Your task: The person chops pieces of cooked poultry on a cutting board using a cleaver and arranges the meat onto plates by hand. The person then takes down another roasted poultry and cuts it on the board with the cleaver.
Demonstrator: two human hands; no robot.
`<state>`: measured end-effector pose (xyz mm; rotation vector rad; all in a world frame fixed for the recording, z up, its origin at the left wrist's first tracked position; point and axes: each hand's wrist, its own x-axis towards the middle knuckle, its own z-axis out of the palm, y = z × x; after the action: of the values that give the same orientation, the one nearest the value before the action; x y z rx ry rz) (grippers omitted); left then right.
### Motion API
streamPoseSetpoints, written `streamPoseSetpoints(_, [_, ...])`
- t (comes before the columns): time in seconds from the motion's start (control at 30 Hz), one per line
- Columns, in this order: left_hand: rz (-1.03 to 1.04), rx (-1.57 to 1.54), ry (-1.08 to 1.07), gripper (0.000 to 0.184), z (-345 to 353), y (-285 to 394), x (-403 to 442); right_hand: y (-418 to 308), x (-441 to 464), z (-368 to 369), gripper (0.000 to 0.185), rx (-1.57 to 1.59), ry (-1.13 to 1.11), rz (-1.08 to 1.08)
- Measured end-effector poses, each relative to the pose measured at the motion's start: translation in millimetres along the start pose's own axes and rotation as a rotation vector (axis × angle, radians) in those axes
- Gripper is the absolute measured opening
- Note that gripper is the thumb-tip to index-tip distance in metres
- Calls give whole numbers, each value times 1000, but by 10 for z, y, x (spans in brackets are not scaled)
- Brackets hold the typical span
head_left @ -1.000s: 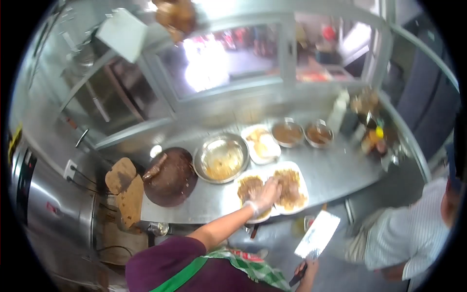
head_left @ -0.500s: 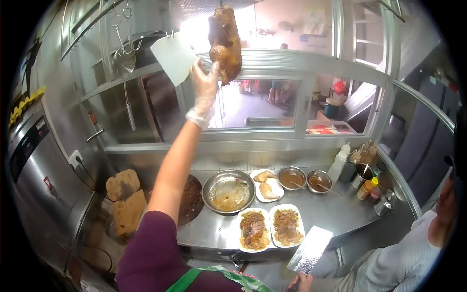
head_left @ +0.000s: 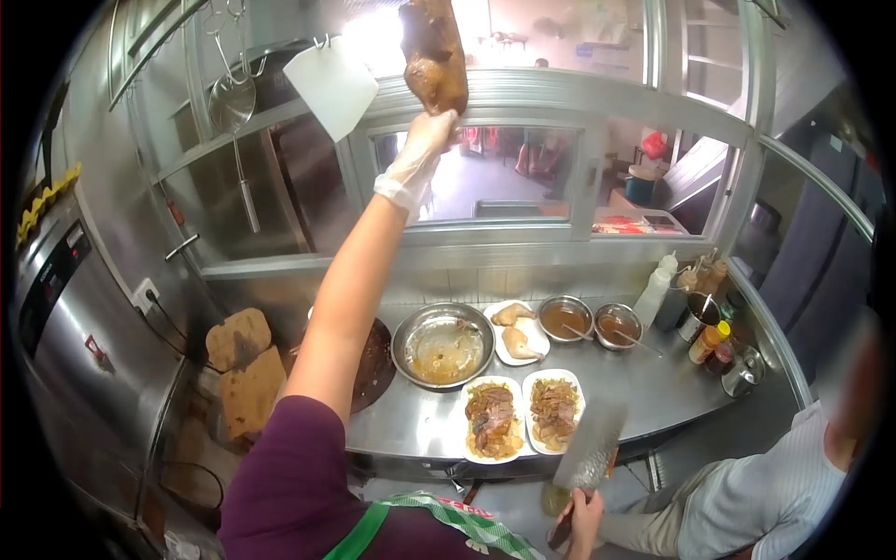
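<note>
My left hand (head_left: 431, 138), in a clear plastic glove, is raised and closed around the lower end of a brown roast duck (head_left: 435, 61). The duck hangs at the window, its top cut off by the frame. Low on the right, my right hand (head_left: 583, 513) grips the handle of a cleaver (head_left: 597, 439), whose broad blade points up and is smeared by motion. Near the blade, two white trays hold sliced meat, the left tray (head_left: 466, 439) and the right tray (head_left: 530, 431).
On the steel counter (head_left: 411, 425) are a metal bowl (head_left: 399, 359), a plate of poultry pieces (head_left: 536, 338), sauce bowls (head_left: 565, 319) and bottles (head_left: 656, 292). A round chopping board (head_left: 373, 373) lies under my left arm. Another person (head_left: 756, 495) stands at right.
My left hand has moved from beside the duck to its lower end and closed on it. The cleaver has turned more upright, and the camera view has tipped down slightly.
</note>
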<state>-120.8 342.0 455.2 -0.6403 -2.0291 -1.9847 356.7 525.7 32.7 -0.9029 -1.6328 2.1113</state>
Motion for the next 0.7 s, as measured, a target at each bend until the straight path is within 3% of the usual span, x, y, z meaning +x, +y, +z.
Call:
streamPoseSetpoints(0.07, [-53,-147,14,30,2,32,-18,-176,106,178,18,-65,-130,-33])
streamPoseSetpoints(0.1, [-34,-132,86,28,1,83,-56,-98,221,272,18,-175,-188,-227])
streamPoseSetpoints(0.13, [-15,-116,158,26,-23,147,-95,-300,187,480,22,-289,-234,-211])
streamPoseSetpoints(0.17, [-2,-162,114,25,-136,193,-104,-187,287,629,28,-346,-281,-289])
streamPoseSetpoints(0.23, [8,-173,23,34,-446,199,-82,-725,102,1125,53,-662,-461,-252])
streamPoseSetpoints(0.3, [-53,-70,-25,36,-775,323,-116,-436,225,1572,60,-713,-572,-660])
streamPoseSetpoints(0.33, [-78,-3,9,38,-883,395,-165,-526,173,1833,62,-854,-680,-646])
streamPoseSetpoints(0.43, [28,332,-51,51,-1307,462,-50,-282,226,2650,64,-1064,-861,-974])
streamPoseSetpoints(0.5, [42,513,-13,58,-1287,744,-201,-21,293,3144,55,-1065,-847,-1188])
streamPoseSetpoints(0.6, [318,508,186,79,-1277,875,14,197,406,3707,54,-1124,-795,-1411])
streamPoseSetpoints(0.63, [356,396,-50,96,-1341,965,149,271,459,3856,55,-1136,-764,-1474])
streamPoseSetpoints(0.7, [412,493,-128,99,-1339,995,676,433,558,4096,53,-1161,-728,-1487])
